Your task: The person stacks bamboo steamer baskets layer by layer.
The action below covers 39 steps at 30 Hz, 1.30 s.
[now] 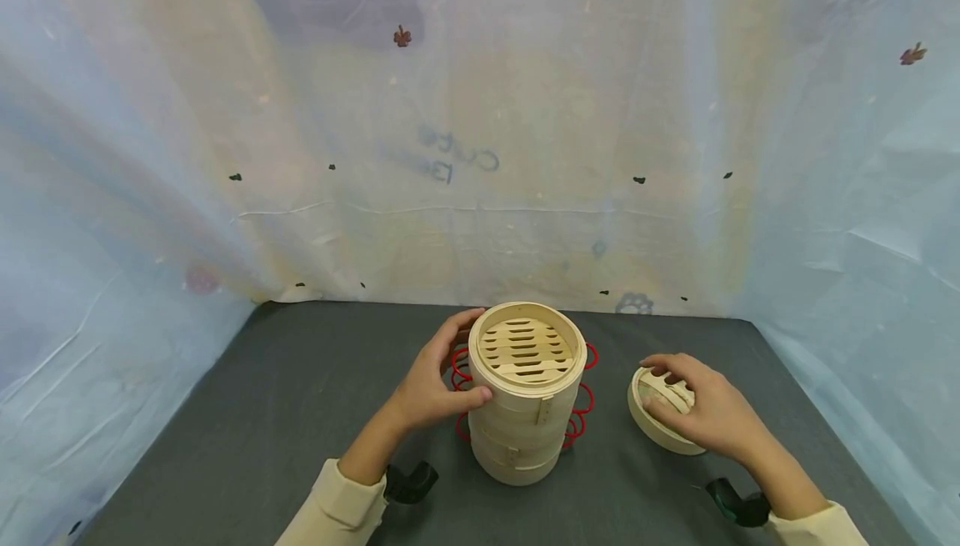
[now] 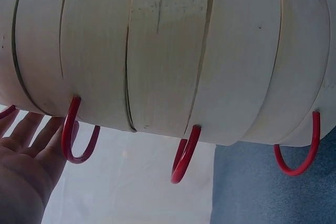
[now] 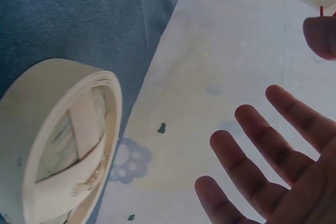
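A tall stack of round bamboo steamer baskets [image 1: 517,425] stands upright on the dark table, with red ring handles along its sides. The slatted floor [image 1: 525,352] of its top basket shows from above. Beside the upper part is my left hand [image 1: 438,375], thumb at the front wall and fingers reaching toward the back. In the left wrist view its fingers [image 2: 39,140] look fairly straight, their tips hidden behind the wall. A bamboo lid [image 1: 651,421] with crossed strips lies to the stack's right. Over it hovers my right hand [image 1: 708,408], fingers spread, nothing in its grasp.
The dark cloth-covered table [image 1: 330,363] reaches back to a pale hanging sheet [image 1: 525,112], which also encloses both sides. Black wrist mounts [image 1: 411,483] sit on both forearms. Between stack and lid runs a strip of tabletop.
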Motion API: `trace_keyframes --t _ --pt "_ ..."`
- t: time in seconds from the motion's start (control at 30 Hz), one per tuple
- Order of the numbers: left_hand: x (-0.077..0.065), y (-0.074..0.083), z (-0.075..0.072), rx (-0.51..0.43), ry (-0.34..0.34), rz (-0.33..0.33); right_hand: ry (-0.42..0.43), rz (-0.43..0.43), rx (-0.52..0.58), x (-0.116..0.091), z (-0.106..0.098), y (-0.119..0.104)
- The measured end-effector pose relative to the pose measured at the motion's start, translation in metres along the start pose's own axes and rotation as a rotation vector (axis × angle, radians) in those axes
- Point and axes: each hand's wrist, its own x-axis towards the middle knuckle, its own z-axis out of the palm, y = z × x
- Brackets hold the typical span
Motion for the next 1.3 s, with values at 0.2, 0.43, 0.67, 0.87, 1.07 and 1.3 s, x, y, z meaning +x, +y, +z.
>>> trace_keyframes --t 0.2,0.43,0.67,0.87,1.07,1.3 --pt "-0.001 0.000 -0.001 -0.002 0.002 0.003 -0.023 0.012 0.008 -0.003 0.004 0.003" --pt "-0.001 -0.001 -0.001 0.000 0.005 0.006 -0.048 0.023 -0.007 -0.005 0.010 0.009" --pt "0.000 -0.002 -0.001 0.013 0.005 0.015 -0.047 0.026 -0.008 -0.009 0.020 0.018" --pt "0.000 -0.002 0.000 0.014 0.003 0.014 -0.039 0.000 -0.015 -0.012 0.026 0.025" --pt "0.000 -0.002 0.000 0.017 0.006 0.005 -0.056 0.012 -0.021 -0.017 0.031 0.030" --pt "0.000 -0.002 0.000 0.015 0.003 0.004 -0.118 0.080 -0.063 -0.019 0.035 0.036"
